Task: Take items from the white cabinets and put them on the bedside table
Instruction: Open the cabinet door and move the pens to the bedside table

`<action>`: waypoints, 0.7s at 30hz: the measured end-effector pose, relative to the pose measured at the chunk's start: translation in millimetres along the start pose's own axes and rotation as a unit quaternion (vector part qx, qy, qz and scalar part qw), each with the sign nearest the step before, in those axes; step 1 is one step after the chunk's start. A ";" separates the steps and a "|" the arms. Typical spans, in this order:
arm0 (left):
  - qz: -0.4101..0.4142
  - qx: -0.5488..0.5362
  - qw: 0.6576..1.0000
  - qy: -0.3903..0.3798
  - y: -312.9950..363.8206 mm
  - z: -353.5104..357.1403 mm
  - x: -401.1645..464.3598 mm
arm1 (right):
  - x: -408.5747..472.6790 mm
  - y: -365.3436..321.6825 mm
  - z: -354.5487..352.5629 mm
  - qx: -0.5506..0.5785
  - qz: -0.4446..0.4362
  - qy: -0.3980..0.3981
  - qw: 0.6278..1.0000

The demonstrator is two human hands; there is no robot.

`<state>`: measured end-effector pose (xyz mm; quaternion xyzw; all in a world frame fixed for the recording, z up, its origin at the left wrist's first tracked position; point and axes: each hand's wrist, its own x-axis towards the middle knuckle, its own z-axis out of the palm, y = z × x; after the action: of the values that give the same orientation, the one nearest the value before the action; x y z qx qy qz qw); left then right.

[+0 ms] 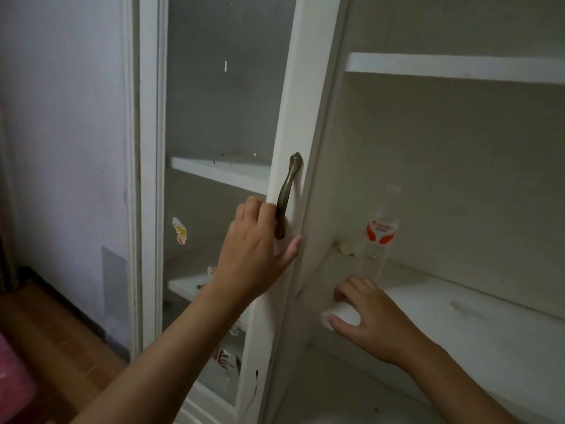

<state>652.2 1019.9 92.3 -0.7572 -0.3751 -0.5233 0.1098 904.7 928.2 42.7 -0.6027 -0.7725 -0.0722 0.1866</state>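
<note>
A white cabinet (458, 133) stands with its glass door (293, 123) swung open, the left hand (255, 255) gripping the door's edge beside the bronze handle (287, 194). The right hand (363, 316) curls its fingers (347, 290) around a small white block (341, 313) on the shelf (489, 316), near a clear plastic bottle (380, 234).

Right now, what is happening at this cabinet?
A person stands at a white cabinet. The left hand holds the edge of the open glass door beside its metal handle. The right hand grips a small white block at the front of the shelf. A clear water bottle stands upright behind it, untouched.
</note>
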 end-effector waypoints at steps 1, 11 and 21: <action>-0.002 0.003 1.000 0.011 0.6 1.0 2.3 | -0.3 1.0 1.3 0.005 0.002 0.002 1.000; -0.002 -0.004 0.998 0.065 2.2 7.0 12.8 | 1.9 6.1 6.5 0.024 0.008 0.016 1.000; 0.021 0.049 0.996 0.075 1.5 -10.2 11.3 | 5.8 11.8 11.1 0.023 -0.004 0.017 1.000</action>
<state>647.8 1018.3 106.9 -0.7172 -0.3753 -0.5570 0.1857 912.6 940.2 33.3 -0.5939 -0.7730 -0.0655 0.2130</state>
